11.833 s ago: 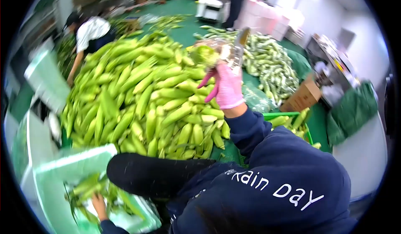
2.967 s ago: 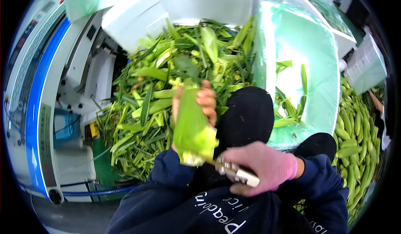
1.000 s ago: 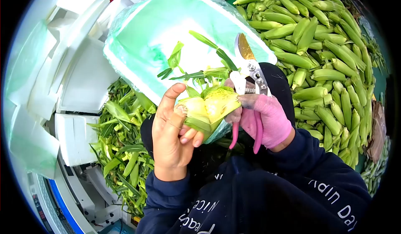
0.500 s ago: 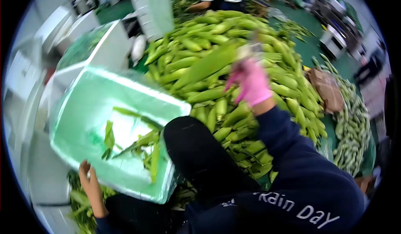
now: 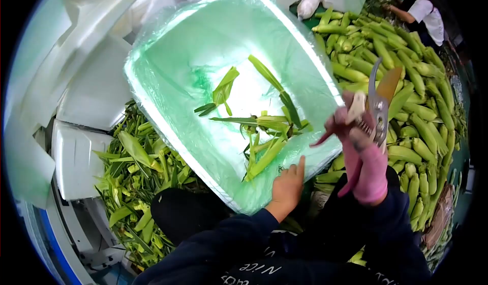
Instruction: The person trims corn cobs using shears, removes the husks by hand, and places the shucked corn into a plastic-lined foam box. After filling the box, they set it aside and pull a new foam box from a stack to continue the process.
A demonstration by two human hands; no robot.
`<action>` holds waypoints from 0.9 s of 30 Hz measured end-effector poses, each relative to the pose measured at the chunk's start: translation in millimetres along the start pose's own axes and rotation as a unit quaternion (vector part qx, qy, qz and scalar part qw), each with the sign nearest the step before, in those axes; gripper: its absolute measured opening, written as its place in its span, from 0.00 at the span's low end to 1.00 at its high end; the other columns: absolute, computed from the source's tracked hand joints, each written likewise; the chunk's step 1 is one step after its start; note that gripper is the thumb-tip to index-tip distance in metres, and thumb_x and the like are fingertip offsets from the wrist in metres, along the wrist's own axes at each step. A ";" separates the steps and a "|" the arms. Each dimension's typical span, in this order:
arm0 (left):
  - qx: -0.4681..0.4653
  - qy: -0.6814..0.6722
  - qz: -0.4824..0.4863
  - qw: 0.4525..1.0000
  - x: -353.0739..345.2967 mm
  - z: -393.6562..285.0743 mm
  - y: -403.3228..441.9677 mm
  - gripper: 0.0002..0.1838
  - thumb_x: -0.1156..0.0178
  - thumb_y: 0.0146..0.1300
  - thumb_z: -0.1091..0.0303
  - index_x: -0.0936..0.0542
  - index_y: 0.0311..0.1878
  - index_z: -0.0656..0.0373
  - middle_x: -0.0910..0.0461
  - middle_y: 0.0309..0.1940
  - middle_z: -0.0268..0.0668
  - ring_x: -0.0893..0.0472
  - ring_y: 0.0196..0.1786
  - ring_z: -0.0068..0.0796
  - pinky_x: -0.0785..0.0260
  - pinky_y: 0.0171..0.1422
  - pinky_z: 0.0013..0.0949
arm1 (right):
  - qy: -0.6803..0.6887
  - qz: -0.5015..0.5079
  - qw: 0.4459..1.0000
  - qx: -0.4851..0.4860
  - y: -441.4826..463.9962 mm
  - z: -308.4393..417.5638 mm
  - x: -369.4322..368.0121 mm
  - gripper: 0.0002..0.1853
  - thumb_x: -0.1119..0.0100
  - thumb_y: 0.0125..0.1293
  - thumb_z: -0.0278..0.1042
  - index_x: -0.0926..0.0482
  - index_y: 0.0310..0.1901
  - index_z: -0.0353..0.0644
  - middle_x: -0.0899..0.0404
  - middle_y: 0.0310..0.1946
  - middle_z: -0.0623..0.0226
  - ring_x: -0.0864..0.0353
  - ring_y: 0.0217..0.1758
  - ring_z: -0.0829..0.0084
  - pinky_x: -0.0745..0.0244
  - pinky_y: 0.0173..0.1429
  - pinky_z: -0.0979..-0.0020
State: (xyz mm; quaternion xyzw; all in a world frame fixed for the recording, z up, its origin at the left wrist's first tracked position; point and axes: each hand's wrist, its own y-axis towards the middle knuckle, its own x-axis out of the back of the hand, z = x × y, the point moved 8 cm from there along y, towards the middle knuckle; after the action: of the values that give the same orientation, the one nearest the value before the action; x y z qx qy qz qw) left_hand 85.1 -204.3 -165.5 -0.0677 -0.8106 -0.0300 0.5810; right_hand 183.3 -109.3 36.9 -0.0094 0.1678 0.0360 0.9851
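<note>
My bare left hand (image 5: pixel 287 187) lies on the near right rim of a foam box (image 5: pixel 168 107) lined with thin green plastic. Its index finger points out while the other fingers curl against the rim; the thumb is hidden. In my right hand (image 5: pixel 367 165), which wears a pink glove, is a pair of pruning shears (image 5: pixel 377 109), blades upward and spread. The shears are just outside the box's right rim, in front of the corn pile. Inside the box lie a few green husk pieces (image 5: pixel 269 158).
A big heap of corn in husks (image 5: pixel 412 112) rises on the right. Stripped husks (image 5: pixel 137 178) cover the floor at left, beside white foam boxes (image 5: pixel 91 92). A white bundle (image 5: pixel 308 4) sits behind the box. Another person (image 5: pixel 427 15) bends at the far right.
My view has swung left and the box appears turned and nearer. The corn cob is gone from my right hand, which came toward the box. My left hand moved from the left side to the near right rim.
</note>
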 end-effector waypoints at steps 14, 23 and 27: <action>0.027 -0.087 0.064 0.994 29.8 2.2 26.9 0.16 0.42 0.53 0.72 0.25 0.46 0.68 0.20 0.42 0.54 0.17 0.35 0.48 0.22 0.36 0.40 | -0.104 -0.049 0.960 -0.256 56.9 -41.6 2.9 0.30 0.48 0.74 0.36 0.42 0.72 0.30 0.27 0.49 0.65 0.29 0.50 0.71 0.28 0.56 0.69; 0.076 -0.306 0.081 0.946 320.2 -15.6 5.2 0.17 0.39 0.51 0.75 0.28 0.45 0.64 0.22 0.30 0.51 0.21 0.34 0.59 0.30 0.40 0.56 | -0.019 -0.152 0.958 -0.243 71.9 67.7 104.4 0.25 0.45 0.71 0.40 0.37 0.62 0.35 0.26 0.47 0.64 0.27 0.49 0.68 0.25 0.51 0.63; 0.048 -0.338 0.189 0.921 482.3 -19.8 9.4 0.23 0.33 0.51 0.65 0.24 0.50 0.61 0.21 0.33 0.52 0.20 0.40 0.57 0.30 0.42 0.55 | -0.027 -0.199 0.953 -0.229 84.0 173.8 145.3 0.20 0.44 0.70 0.41 0.33 0.55 0.37 0.24 0.43 0.64 0.25 0.47 0.66 0.25 0.50 0.61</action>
State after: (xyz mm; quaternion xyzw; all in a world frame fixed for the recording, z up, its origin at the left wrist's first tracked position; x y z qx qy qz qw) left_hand -47.3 -161.4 296.7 -0.1974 -0.9312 0.1443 0.2703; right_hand 371.2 -10.4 152.2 -0.2667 0.1232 -0.1233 0.9479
